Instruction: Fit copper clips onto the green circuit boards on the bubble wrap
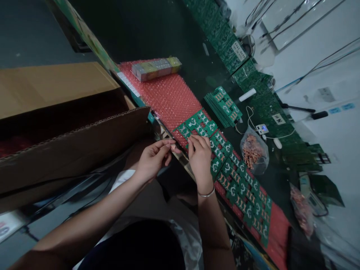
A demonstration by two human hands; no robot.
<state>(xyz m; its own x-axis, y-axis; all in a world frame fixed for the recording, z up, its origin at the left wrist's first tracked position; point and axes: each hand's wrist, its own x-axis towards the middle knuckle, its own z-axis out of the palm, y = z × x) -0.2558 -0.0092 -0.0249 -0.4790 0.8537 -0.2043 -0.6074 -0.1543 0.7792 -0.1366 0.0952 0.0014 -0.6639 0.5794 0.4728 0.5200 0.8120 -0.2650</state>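
Observation:
My left hand (pixel 153 160) is closed in front of the table edge, thumb and fingers pinching a small copper-coloured piece (pixel 173 146). Just right of it, my right hand (pixel 200 156) reaches over the near edge of a green circuit board (pixel 200 123). Its fingertips are pressed together, and whatever they may hold is hidden. Beyond that hand, more green circuit boards (pixel 244 189) lie in a row on red bubble wrap (pixel 171 98). Copper-coloured pieces show on several of these boards; others carry bare silvery pads.
A stack of boards (pixel 223 107) stands behind the row, near a clear bag of copper pieces (pixel 254 150). A long taped bundle (pixel 156 68) rests on the wrap's far end. An open cardboard box (pixel 70 131) stands left. Cables and a small display device (pixel 262 129) lie near the wall.

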